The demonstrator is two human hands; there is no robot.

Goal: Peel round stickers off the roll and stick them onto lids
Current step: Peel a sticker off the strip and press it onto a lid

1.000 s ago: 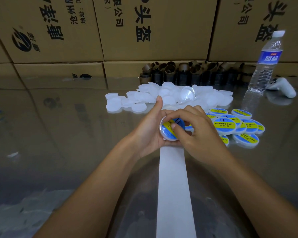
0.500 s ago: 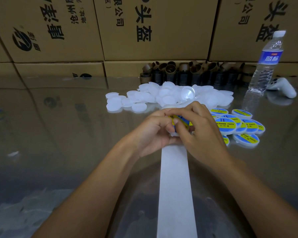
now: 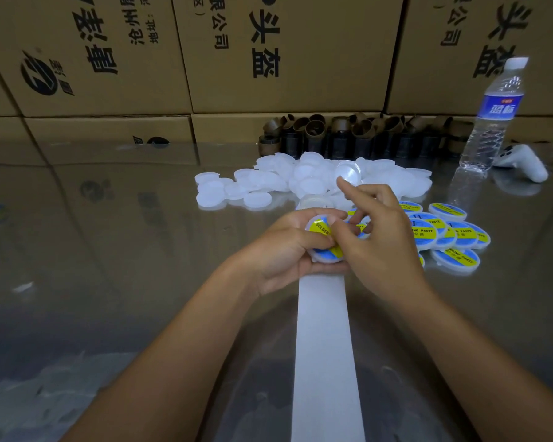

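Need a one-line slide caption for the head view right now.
Left hand holds a lid while the right hand presses a yellow-and-blue sticker onto it, labelled lids piled alongside.

Left grip (image 3: 281, 250): fingers stood straight behind the lid a second earlier. They had since curled under it, and the thumb had come across the sticker's edge.
Right grip (image 3: 380, 247): it was closed over the lid half a second earlier and had since opened out. Only the thumb and the curled lower fingers were left at the lid.
Right index finger (image 3: 348, 188): had lifted off the sticker and pointed away toward the blank lids (image 3: 268, 181).
Lid (image 3: 324, 257): was almost hidden between both grips half a second earlier. Its face was showing again.
Sticker (image 3: 320, 228): the yellow band had become legible, reading "SOLDER".
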